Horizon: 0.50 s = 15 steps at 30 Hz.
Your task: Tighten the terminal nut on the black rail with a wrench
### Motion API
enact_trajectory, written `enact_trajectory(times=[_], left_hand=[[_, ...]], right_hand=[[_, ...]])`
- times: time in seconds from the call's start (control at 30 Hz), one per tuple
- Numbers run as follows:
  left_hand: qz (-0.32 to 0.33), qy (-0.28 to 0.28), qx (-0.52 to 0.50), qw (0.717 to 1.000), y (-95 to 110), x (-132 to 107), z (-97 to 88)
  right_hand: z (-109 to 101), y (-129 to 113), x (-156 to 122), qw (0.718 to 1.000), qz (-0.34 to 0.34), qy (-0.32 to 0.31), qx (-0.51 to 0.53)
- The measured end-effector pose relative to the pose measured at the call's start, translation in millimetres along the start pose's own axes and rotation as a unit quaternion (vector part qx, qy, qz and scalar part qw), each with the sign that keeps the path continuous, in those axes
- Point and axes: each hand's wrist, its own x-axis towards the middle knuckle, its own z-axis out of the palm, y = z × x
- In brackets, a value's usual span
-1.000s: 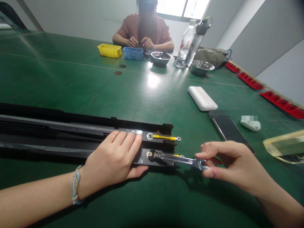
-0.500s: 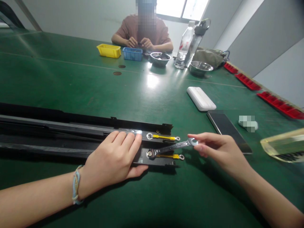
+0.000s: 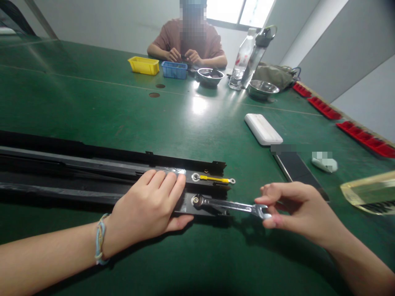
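My left hand (image 3: 151,201) is wrapped over the near one of two long black metal rails (image 3: 77,187), close to its right end. My right hand (image 3: 286,205) pinches the open-jaw end of a silver combination wrench (image 3: 230,204) between thumb and fingers. The wrench's ring end sits around a nut (image 3: 195,200) on the near rail. A yellow wire with ring terminals (image 3: 214,179) is fastened at one end to the far rail and sticks out past its edge. The near rail's yellow wire is hidden beneath the wrench.
Right of the rails lie a white power bank (image 3: 263,129), a dark phone (image 3: 298,164) and a small pale object (image 3: 324,162). Across the green table a person sits behind a yellow bin (image 3: 143,66), a blue bin (image 3: 174,70), steel bowls (image 3: 210,78) and bottles (image 3: 242,61).
My right hand has swung the wrench's free end toward me and slightly right, covering the near yellow wire. My left hand keeps its hold on the rail.
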Motion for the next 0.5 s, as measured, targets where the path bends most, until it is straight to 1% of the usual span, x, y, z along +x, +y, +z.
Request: enact_trajectory(times=[0.07, 0.13, 0.27, 0.37, 0.5], left_hand=[[-0.001, -0.001, 0.0, 1.0, 0.1, 0.2, 0.4], [-0.002, -0.002, -0.001, 1.0, 0.7, 0.8, 1.4], [0.0, -0.003, -0.002, 1.0, 2.8, 2.5, 3.6], [0.0, -0.004, -0.002, 1.0, 4.2, 3.0, 3.6], [0.002, -0.002, -0.002, 1.0, 5.0, 2.4, 2.5]], right_hand=[[0.7, -3.0, -2.6, 1.0, -0.015, -0.023, -0.009], [0.6, -4.1, -4.0, 0.999, -0.017, -0.033, -0.017], [-1.5, -0.6, -2.6, 1.0, -0.016, -0.008, -0.019], [-2.8, 2.7, -0.3, 1.0, -0.006, 0.015, -0.009], [-3.5, 4.8, 1.9, 0.999, 0.017, 0.029, -0.006]])
